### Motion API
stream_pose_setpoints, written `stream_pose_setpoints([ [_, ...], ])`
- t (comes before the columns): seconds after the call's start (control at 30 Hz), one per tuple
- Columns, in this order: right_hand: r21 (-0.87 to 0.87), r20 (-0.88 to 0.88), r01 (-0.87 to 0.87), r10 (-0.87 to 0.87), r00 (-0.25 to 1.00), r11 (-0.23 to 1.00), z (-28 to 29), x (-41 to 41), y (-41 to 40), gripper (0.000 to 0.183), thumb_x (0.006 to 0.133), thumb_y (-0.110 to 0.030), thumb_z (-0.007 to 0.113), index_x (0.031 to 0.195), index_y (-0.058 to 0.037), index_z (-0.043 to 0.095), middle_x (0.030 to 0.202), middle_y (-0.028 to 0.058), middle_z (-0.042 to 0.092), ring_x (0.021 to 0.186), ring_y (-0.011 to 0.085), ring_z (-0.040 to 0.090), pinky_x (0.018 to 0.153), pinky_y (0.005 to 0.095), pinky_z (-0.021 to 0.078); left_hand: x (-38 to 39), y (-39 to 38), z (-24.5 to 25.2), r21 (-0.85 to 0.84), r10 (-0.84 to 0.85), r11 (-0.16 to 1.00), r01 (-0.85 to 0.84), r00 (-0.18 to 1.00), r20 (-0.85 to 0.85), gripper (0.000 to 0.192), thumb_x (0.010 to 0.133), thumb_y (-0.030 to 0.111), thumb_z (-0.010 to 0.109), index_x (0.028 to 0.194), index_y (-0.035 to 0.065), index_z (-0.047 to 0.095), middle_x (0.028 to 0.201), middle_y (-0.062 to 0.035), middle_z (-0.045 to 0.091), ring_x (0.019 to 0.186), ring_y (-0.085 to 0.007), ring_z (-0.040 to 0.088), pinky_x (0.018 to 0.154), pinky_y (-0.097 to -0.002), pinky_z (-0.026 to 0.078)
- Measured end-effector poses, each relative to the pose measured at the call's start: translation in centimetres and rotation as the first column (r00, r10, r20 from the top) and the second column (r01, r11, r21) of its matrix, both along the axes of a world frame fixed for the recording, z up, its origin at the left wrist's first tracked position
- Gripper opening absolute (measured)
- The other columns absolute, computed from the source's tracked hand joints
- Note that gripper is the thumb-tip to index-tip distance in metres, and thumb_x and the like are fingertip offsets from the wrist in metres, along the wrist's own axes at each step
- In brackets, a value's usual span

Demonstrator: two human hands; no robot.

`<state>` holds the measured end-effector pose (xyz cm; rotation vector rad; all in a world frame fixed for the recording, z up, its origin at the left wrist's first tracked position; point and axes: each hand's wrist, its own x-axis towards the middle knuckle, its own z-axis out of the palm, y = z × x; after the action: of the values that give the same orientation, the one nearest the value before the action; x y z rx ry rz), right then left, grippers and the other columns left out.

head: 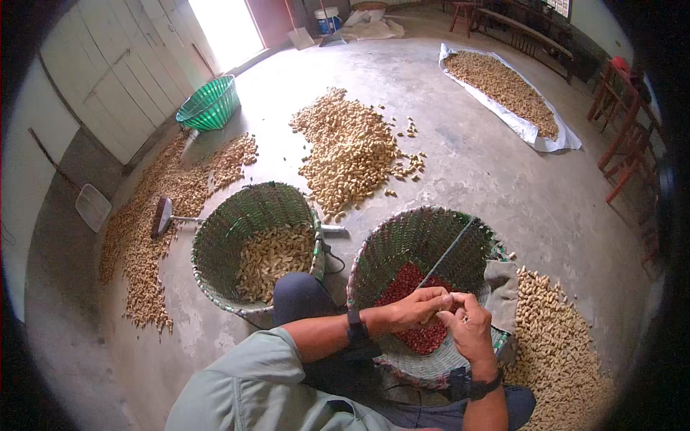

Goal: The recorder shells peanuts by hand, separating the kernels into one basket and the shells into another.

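My left hand (418, 311) and my right hand (468, 323) meet fingertip to fingertip over a woven basket (377, 242). A small pale piece, apparently a peanut or its shell, shows between and below the fingers; the fingers largely hide it. Red-skinned peanut kernels (423, 339) lie in the bottom of this basket, and a cord crosses its opening. To the left, a second woven basket (215, 264) holds peanut shells (275, 258). Unshelled peanuts (555, 345) are heaped on the floor beside my right arm, next to a grey cloth (501, 293) on the basket's rim.
More peanuts lie in a middle pile (350, 151) and along the left wall. A broom (163, 217) lies behind the left basket. Farther off are a green basket (210, 105), a white sheet (560, 137) bearing peanuts, a dustpan (93, 207) and wooden stools (628, 140).
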<state>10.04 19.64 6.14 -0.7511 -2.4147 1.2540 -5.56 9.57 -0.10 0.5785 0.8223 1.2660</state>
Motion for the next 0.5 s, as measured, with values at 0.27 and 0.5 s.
stream_pose_setpoints([
  [0.27, 0.083, 0.014, -0.064, 0.063, 0.998, 0.994, -0.9, 0.1, 0.3, 0.037, 0.078, -0.013, 0.078, 0.109, -0.0015, 0.061, 0.085, 0.0135, 0.066, 0.069, 0.0202, 0.063, 0.063, 0.0346, 0.0503, 0.6, 0.5, -2.2, 0.201, 0.099, 0.979, -0.026, 0.926, -0.363, 0.035, 0.104, 0.037, 0.045, 0.108, 0.0046, 0.060, 0.075, 0.0071, 0.046, 0.064, -0.0048, 0.042, 0.054, -0.0227, 0.035],
  [0.5, -0.082, 0.029, -0.058, 0.061, 0.998, 0.995, -0.2, -0.2, -0.4, 0.038, 0.081, -0.022, 0.080, 0.108, -0.0009, 0.062, 0.073, 0.0003, 0.057, 0.059, 0.0050, 0.047, 0.052, 0.0236, 0.0400, -0.6, -0.5, 0.0, -0.011, -0.043, 0.999, 0.041, 0.967, -0.252, 0.035, 0.103, 0.036, 0.043, 0.115, 0.0077, 0.061, 0.072, 0.0075, 0.044, 0.058, -0.0045, 0.040, 0.049, -0.0226, 0.033],
])
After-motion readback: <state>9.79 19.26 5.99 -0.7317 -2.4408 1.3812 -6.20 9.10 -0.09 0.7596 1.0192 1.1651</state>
